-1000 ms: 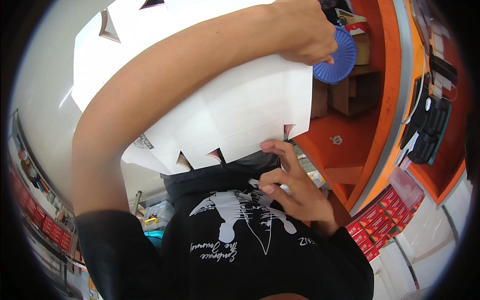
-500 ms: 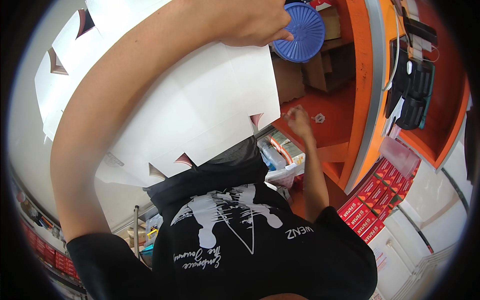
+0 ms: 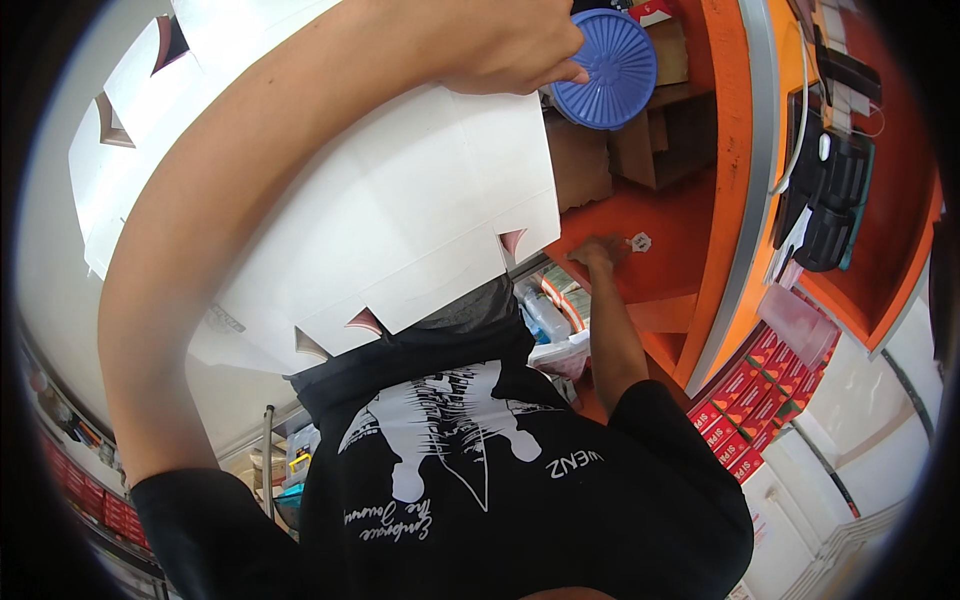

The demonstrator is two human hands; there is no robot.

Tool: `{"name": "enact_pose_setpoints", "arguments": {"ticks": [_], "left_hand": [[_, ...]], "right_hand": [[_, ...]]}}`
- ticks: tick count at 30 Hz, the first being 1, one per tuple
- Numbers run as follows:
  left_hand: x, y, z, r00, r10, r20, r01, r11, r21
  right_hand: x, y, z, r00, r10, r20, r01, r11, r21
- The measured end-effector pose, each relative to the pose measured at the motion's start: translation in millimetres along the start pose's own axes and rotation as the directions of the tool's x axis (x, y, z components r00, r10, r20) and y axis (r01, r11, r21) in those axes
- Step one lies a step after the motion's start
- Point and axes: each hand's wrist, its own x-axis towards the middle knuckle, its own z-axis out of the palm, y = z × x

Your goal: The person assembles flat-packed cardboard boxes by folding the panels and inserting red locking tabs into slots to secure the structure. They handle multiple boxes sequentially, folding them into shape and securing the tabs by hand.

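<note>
A large white cardboard sheet (image 3: 400, 210) with notches cut along its edges spreads before my torso. My left arm reaches across it. At its far right edge my left hand (image 3: 515, 50) is closed on the cardboard, fingers curled and mostly hidden. One fingertip lies close to a round blue ribbed lid (image 3: 604, 70). My right hand (image 3: 598, 250) is low over the orange shelf (image 3: 665, 215), beside the cardboard's right corner. Its fingers look spread and no object shows in them. A small whitish scrap (image 3: 640, 242) lies just right of that hand.
Brown cardboard pieces (image 3: 580, 165) stand inside the orange compartment. Its grey-trimmed edge (image 3: 748, 240) curves down the right side, with black devices (image 3: 830, 200) beyond. Red boxes (image 3: 740, 410) are stacked lower right. Under the sheet's corner sits a bin of plastic items (image 3: 550, 315).
My right hand has come down slightly toward the orange shelf, and its curled fingers have spread. The left hand and the white cardboard have stayed nearly still.
</note>
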Motion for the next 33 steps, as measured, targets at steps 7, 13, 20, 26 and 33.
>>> {"name": "enact_pose_setpoints", "arguments": {"ticks": [7,13,20,26,33], "left_hand": [[4,-2,4,0.998,0.048,-0.03,-0.046,0.995,0.086],[1,0,0,1.0,0.024,-0.005,-0.023,0.998,0.051],[-1,-4,2,0.996,0.083,-0.018,-0.082,0.995,0.055],[7,-4,15,0.991,0.062,-0.118,-0.041,0.984,0.173],[7,-8,14,0.985,0.09,-0.147,-0.079,0.994,0.076]], "right_hand": [[-23,17,-12,0.998,0.023,-0.061,-0.02,0.998,0.059],[32,23,4,0.978,-0.201,0.053,0.178,0.941,0.288],[11,11,1,0.995,-0.09,-0.035,0.093,0.992,0.082],[-22,10,-45,0.999,-0.031,0.026,0.03,1.0,0.007],[-13,33,8,0.984,-0.067,-0.165,0.11,0.958,0.266]]}}
